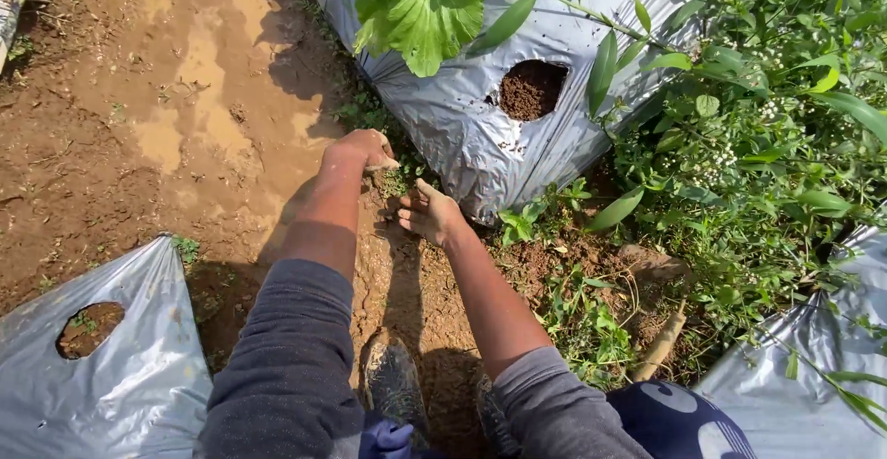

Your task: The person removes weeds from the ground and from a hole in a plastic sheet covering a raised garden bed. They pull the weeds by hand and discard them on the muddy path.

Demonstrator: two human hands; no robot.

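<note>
Largest item: the muddy path (166,126), brown and wet, with a paler puddle patch at its upper middle. You stand in its furrow, which runs between the covered beds.

Next: the silver plastic sheet (462,135) over the bed ahead of you. It has one round hole (530,89) with bare soil showing inside. A second sheet (120,367) lies at lower left, also with a hole showing soil. A third sheet corner (795,394) sits at lower right.

Right side: a thick bank of green weeds (748,145) with small white flowers, spilling onto the bed ahead. One broad leaf (420,11) hangs at top centre.

Your boots (393,385) are muddy, at the bottom of the furrow.

Your left hand (362,149) is curled, fingers drawn together, at a small tuft of weeds (397,182) by the lower edge of the sheet. Whether it clamps stems, you cannot tell; the fingertips are hidden.

Your right hand (430,214) is open, fingers apart, palm toward the same tuft, just beside it, holding nothing visible.

Both grey sleeves are pushed up.
</note>
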